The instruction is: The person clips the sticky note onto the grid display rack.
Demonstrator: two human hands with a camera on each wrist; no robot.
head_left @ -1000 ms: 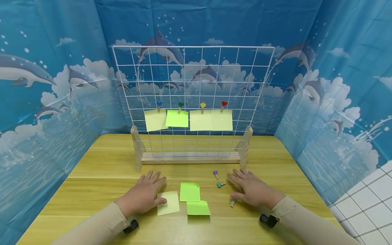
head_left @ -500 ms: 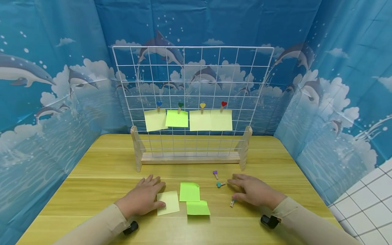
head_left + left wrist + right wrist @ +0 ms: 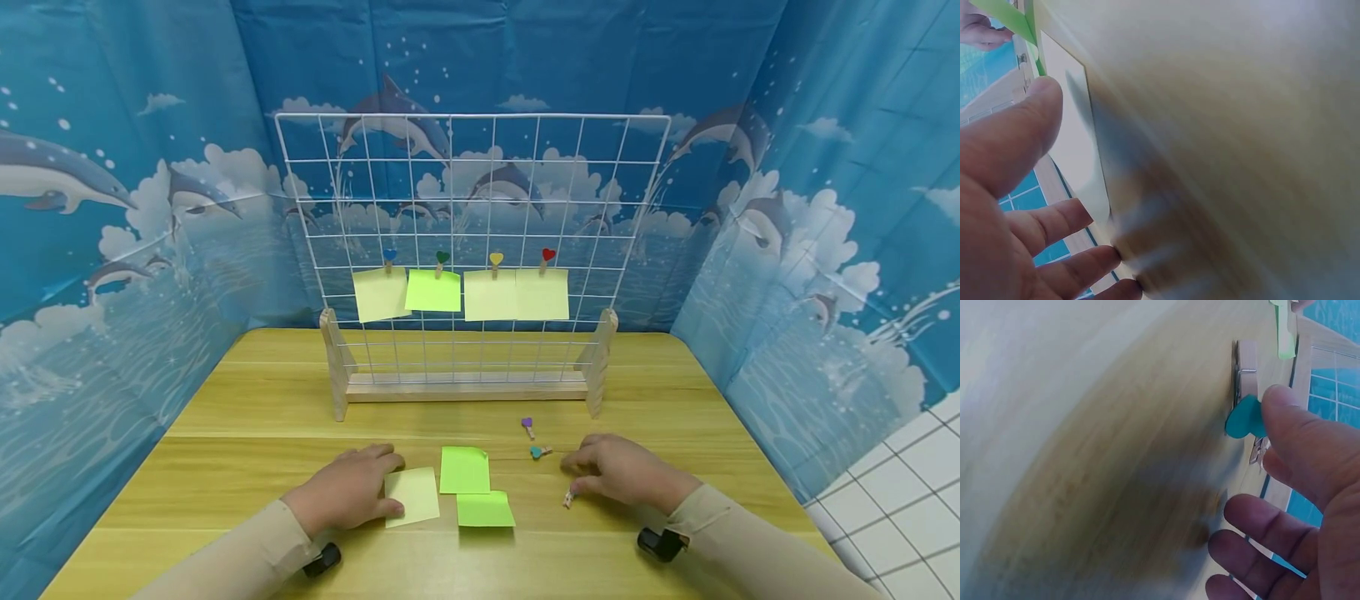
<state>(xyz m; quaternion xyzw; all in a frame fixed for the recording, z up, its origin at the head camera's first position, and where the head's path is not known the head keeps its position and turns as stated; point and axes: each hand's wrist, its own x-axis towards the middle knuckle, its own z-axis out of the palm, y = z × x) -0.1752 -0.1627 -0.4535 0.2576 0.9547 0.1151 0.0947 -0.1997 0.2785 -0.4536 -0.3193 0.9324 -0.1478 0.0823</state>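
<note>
My left hand (image 3: 348, 492) is at the left edge of a pale yellow sticky note (image 3: 417, 497). In the left wrist view the thumb (image 3: 1044, 106) lies over the note, well apart from the bent fingers. My right hand (image 3: 626, 471) hovers low by a small wooden clothespin (image 3: 568, 499). In the right wrist view this clothespin bears a teal heart (image 3: 1246, 417), with the thumb (image 3: 1285, 406) right beside it and the other fingers spread below. Another teal-heart clothespin (image 3: 537, 452) and a purple-heart clothespin (image 3: 528, 427) lie just beyond, to the left of the right hand.
Two bright green sticky notes (image 3: 465, 471) lie mid-table. Behind them a white wire grid (image 3: 472, 200) stands on a wooden base (image 3: 468, 390). Several notes hang there from heart clothespins, including a green note (image 3: 433, 292). A dolphin-print curtain (image 3: 615, 50) surrounds the table.
Fingers of both hands have drawn in from spread and straight to more bent. The right hand has come down slightly closer to the nearest clothespin. Notes and clothespins have stayed put.
</note>
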